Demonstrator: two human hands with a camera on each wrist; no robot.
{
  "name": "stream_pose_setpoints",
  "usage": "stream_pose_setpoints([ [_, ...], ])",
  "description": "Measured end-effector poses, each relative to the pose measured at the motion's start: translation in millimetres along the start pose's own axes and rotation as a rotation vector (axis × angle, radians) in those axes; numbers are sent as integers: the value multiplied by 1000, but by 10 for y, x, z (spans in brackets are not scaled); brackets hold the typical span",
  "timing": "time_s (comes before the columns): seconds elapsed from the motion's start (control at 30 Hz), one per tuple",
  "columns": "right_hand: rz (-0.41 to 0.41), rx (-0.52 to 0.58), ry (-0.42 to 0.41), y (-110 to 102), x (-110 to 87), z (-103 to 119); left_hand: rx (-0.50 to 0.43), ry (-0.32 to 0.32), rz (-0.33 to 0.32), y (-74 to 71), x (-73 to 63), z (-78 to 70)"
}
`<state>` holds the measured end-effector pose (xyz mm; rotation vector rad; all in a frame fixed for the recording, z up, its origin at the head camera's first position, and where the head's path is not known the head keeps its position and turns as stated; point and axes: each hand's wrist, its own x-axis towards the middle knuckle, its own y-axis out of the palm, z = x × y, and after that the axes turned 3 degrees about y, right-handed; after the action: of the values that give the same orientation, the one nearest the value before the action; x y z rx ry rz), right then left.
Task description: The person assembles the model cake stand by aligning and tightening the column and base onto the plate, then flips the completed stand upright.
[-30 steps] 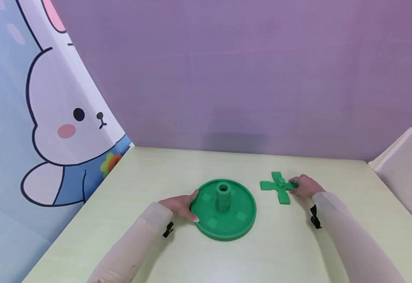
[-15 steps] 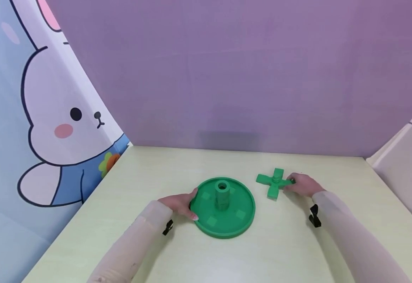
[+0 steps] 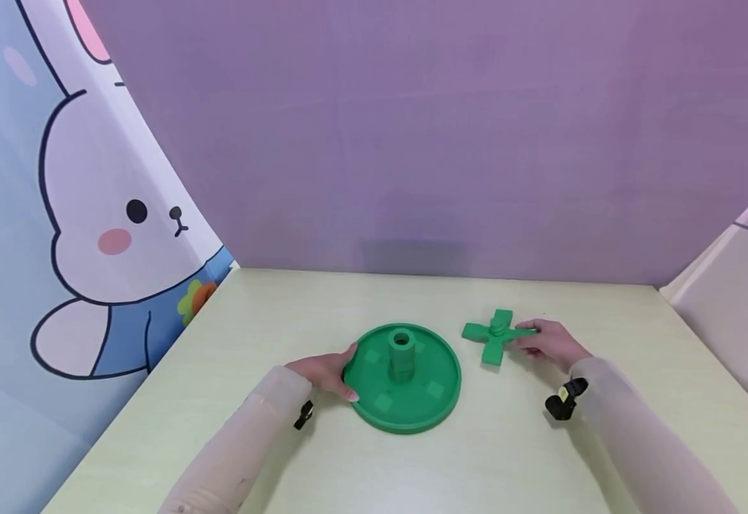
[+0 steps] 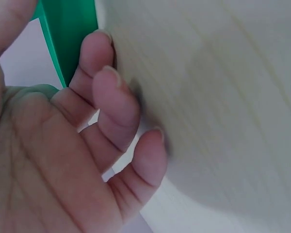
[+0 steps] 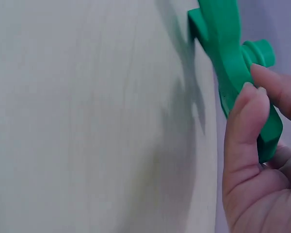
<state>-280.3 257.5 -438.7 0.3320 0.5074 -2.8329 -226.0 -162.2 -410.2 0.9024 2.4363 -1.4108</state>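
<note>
The grip of the right hand pinches, between thumb and fingers, 1 arm of a smooth green 4-armed cross with a round knob at its centre; the cross tilts close over the pale wood-grained counter, contact unclear. Near it lies a green round disc with a raised rim and an upright hollow post, its left edge held by the left hand. Beyond stands a plain purple backdrop
</note>
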Motion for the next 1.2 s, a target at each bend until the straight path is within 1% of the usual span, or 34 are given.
stream_pose_setpoints([
  [0.2,78,212,-3,6,-101,-34,3,10,-2,8,15,20],
  [0.37,106,418,0,28,-187,-24,2,8,-2,12,19,47],
  [0.47,96,514,-21,72,-225,-7,2,5,-1,17,10,54],
  [0.67,40,628,-133,219,-278,49,7,17,-9,16,-13,42],
  [0.77,28,704,-160,299,-299,72,-1,25,-8,14,-15,36],
  [0.83,17,736,-166,357,-316,93,-9,28,-4,17,-11,34],
  [0.9,-5,744,-177,420,-328,119,-17,33,-2,20,-8,35],
  [1.03,-47,718,-228,548,-329,192,-22,31,-13,27,-5,53],
  [1.2,-98,683,-268,711,-325,329,-27,29,-22,24,-11,78],
])
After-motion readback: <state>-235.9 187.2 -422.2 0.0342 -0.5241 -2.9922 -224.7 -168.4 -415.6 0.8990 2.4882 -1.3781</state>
